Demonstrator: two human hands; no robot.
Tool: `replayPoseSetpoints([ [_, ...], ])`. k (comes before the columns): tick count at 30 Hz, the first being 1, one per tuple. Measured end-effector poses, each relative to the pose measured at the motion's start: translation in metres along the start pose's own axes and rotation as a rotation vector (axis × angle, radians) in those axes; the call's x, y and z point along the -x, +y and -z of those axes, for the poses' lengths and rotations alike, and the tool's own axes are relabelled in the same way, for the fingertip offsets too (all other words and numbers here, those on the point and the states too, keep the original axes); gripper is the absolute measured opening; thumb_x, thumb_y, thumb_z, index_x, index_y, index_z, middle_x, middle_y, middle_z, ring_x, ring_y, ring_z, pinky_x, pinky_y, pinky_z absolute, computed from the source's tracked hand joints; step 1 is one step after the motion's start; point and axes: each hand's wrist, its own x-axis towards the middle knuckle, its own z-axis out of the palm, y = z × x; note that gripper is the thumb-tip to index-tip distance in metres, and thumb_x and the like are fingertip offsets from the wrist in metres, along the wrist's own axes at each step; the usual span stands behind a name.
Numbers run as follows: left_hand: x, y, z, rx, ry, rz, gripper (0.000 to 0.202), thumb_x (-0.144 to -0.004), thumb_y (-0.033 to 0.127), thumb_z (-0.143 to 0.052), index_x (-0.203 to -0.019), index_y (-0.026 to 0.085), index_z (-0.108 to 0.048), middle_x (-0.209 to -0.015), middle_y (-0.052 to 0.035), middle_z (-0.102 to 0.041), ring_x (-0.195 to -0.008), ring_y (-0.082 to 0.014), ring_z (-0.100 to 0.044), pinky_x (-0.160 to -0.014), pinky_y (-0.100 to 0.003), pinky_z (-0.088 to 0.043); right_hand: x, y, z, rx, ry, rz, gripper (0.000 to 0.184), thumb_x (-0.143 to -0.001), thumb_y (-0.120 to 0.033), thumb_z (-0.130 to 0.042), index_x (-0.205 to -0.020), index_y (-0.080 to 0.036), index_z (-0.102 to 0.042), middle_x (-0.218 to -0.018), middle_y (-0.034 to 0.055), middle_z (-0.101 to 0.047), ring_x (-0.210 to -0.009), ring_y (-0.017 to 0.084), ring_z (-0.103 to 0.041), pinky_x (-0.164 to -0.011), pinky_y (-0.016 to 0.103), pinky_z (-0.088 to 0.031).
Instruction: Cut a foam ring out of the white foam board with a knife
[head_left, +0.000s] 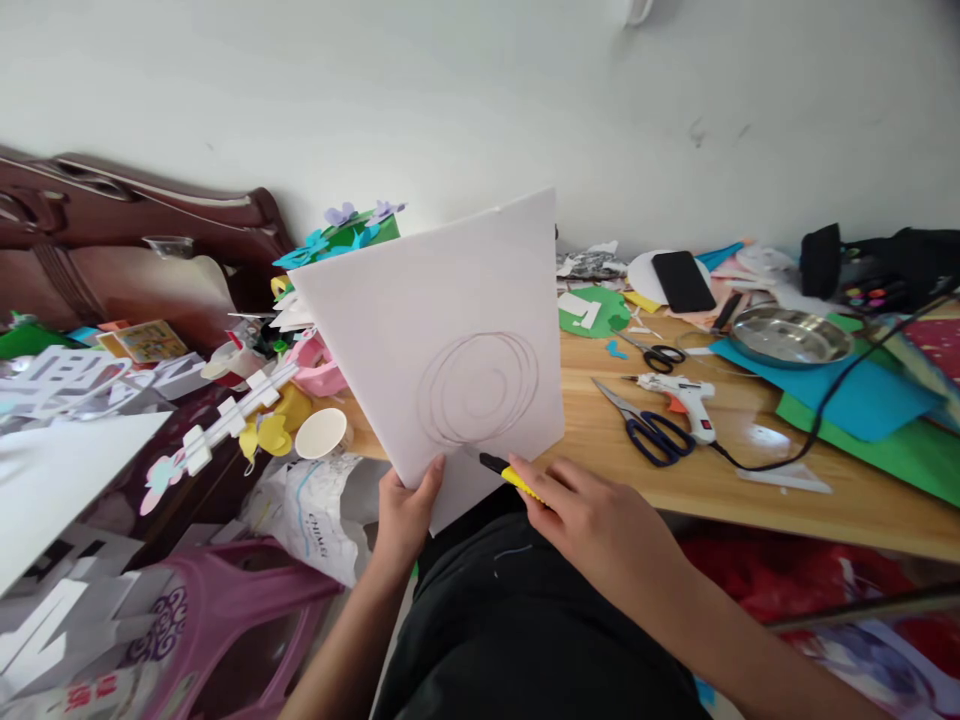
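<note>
Yellow knife (517, 476), one, occupies right hand (583, 508); left hand (406, 508) holds one white board (450, 300).

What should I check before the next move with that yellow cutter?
1. Left fingers gripping the white board near its lower edge: ok.
2. Right fingers around the yellow cutter: ok.
3. Drawn circles facing the person, uncovered: ok.
4. Left thumb well away from the blade: not ok; the thumb's tip is close to it.
5. Board lying flat on the wooden table: not ok; it is held up at a steep tilt.
6. Blade locked in place: cannot tell.
</note>
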Motion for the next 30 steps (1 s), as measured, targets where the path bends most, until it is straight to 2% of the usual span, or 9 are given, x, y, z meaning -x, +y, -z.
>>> replayPoseSetpoints([
  [6,-0.001,-0.004,0.000,0.056,-0.028,0.007,0.043,-0.073,0.045,-0.084,-0.098,0.010,-0.079,-0.093,-0.0112,-0.080,-0.082,-0.0253,-0.073,-0.073,-0.032,-0.059,0.001,0.001,0.001,-0.010,-0.002,-0.007,0.035,-0.101,-0.027,-0.051,-0.131,-0.024,-0.067,-0.075,-0.0011,-0.063,-0.058,0.013,-0.061,-0.050,0.030,-0.029],
  [11,0.001,0.000,-0.003,0.095,-0.032,0.032,0.043,-0.069,0.047,-0.085,-0.092,0.011,-0.080,-0.088,-0.0108,-0.080,-0.078,-0.0255,-0.073,-0.069,-0.032,-0.058,0.000,0.003,0.002,0.013,-0.024,0.005,0.035,-0.100,-0.025,-0.050,-0.131,-0.023,-0.068,-0.076,-0.0002,-0.064,-0.056,0.013,-0.061,-0.051,0.030,-0.030],
  [16,0.003,0.007,-0.004,0.035,-0.030,0.017,0.042,-0.068,0.048,-0.085,-0.086,0.011,-0.080,-0.083,-0.0093,-0.079,-0.076,-0.0239,-0.072,-0.068,-0.030,-0.057,-0.002,0.003,0.004,0.048,-0.038,0.001,0.035,-0.101,-0.027,-0.050,-0.131,-0.023,-0.067,-0.077,0.0000,-0.064,-0.056,0.012,-0.060,-0.050,0.030,-0.030],
  [20,0.002,0.011,-0.001,-0.035,-0.050,-0.014,0.041,-0.069,0.049,-0.084,-0.080,0.011,-0.079,-0.077,-0.0081,-0.077,-0.073,-0.0232,-0.070,-0.065,-0.029,-0.056,-0.005,-0.002,0.012,0.109,-0.098,0.018,0.037,-0.100,-0.025,-0.052,-0.136,-0.022,-0.064,-0.083,0.0016,-0.066,-0.061,0.015,-0.065,-0.050,0.030,-0.033],
  [25,0.001,0.011,0.003,-0.050,-0.060,-0.008,0.044,-0.070,0.051,-0.084,-0.085,0.010,-0.080,-0.082,-0.0100,-0.078,-0.077,-0.0248,-0.071,-0.066,-0.030,-0.057,-0.007,-0.006,0.016,0.136,-0.171,0.021,0.039,-0.101,-0.027,-0.053,-0.138,-0.022,-0.061,-0.084,0.0019,-0.066,-0.061,0.015,-0.065,-0.047,0.030,-0.033],
  [30,0.003,0.004,0.002,0.011,-0.053,0.000,0.045,-0.070,0.050,-0.085,-0.091,0.010,-0.080,-0.086,-0.0108,-0.079,-0.077,-0.0251,-0.072,-0.069,-0.032,-0.058,-0.003,-0.002,0.014,0.179,-0.208,0.027,0.044,-0.098,-0.022,-0.057,-0.142,-0.022,-0.058,-0.086,0.0023,-0.064,-0.062,0.014,-0.063,-0.051,0.029,-0.036],
])
